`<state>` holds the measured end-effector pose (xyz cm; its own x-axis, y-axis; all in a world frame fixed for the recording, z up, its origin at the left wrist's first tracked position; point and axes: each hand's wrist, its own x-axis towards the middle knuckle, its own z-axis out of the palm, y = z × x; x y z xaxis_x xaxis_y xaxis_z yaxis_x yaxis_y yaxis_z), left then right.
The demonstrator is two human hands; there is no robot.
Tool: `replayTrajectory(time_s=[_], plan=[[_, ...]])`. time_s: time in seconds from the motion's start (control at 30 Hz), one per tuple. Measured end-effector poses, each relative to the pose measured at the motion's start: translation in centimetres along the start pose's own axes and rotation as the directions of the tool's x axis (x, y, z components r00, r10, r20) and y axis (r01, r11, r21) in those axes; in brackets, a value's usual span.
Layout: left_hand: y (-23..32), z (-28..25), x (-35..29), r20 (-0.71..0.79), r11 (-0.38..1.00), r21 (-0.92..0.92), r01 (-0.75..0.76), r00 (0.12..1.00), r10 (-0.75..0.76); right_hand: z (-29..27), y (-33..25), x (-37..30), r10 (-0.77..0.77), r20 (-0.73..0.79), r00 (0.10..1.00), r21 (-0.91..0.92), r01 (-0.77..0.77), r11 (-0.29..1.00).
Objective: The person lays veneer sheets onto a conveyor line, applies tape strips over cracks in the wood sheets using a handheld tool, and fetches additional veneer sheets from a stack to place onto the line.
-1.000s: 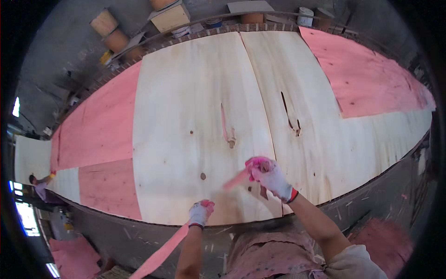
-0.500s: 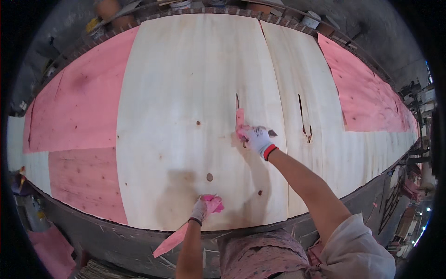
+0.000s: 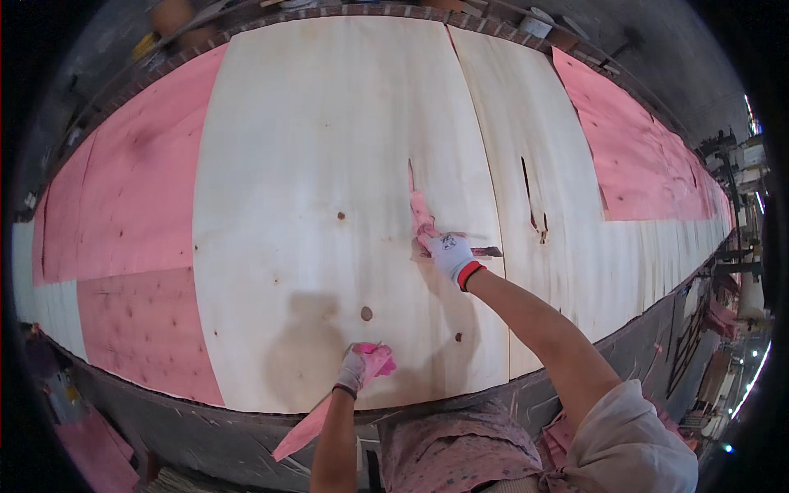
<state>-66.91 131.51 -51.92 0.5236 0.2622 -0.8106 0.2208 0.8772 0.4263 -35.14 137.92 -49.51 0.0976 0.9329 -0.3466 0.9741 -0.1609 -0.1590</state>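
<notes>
"Right hand [image 3: 450, 256] moved up, gripping a dark tool [image 3: 489, 252]!"
"Where's its pink strip [image 3: 422, 214]?"
"On the crack [image 3: 410, 169], long way toward twelve o'clock. Left hand [image 3: 364, 367] holds another strip [image 3: 306, 429] toward seven."

Beyond the far side runs a curved, reddish-brown brick edging [image 3: 511, 34], with a white cylindrical bucket [image 3: 537, 23], a round brown drum-like object [image 3: 171, 15] and a small yellow item [image 3: 145, 47] behind it. Flat pink sheets [image 3: 99, 452] lie on the floor at lower left, while a bright white strip of light [image 3: 754, 380] glows at far right.
</notes>
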Motion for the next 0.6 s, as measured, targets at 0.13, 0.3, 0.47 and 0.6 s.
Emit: replayTrajectory(time_s=[0.13,0.3,0.47,0.6], plan=[[-0.5,-0.4,0.6,0.004,0.998,-0.04,0.039,0.999,-0.039,0.4,-0.9,0.1,-0.075,-0.172,0.982,0.059,0.086,0.995],[-1.7,-0.1,0.8,-0.087,0.999,0.021,-0.034,0.996,0.036,-0.9,-2.4,1.9,0.027,-0.013,1.0,0.293,-0.022,0.956],[-2.0,0.8,1.0,-0.146,0.971,0.24,0.0,0.989,0.036,-4.5,0.8,2.0,0.182,0.203,0.962,0.974,-0.181,-0.133],[-4.8,-0.7,1.5,-0.185,0.775,0.611,-0.163,0.922,0.34,-6.3,1.8,-4.5,0.221,0.192,0.956,0.836,-0.042,-0.547]])
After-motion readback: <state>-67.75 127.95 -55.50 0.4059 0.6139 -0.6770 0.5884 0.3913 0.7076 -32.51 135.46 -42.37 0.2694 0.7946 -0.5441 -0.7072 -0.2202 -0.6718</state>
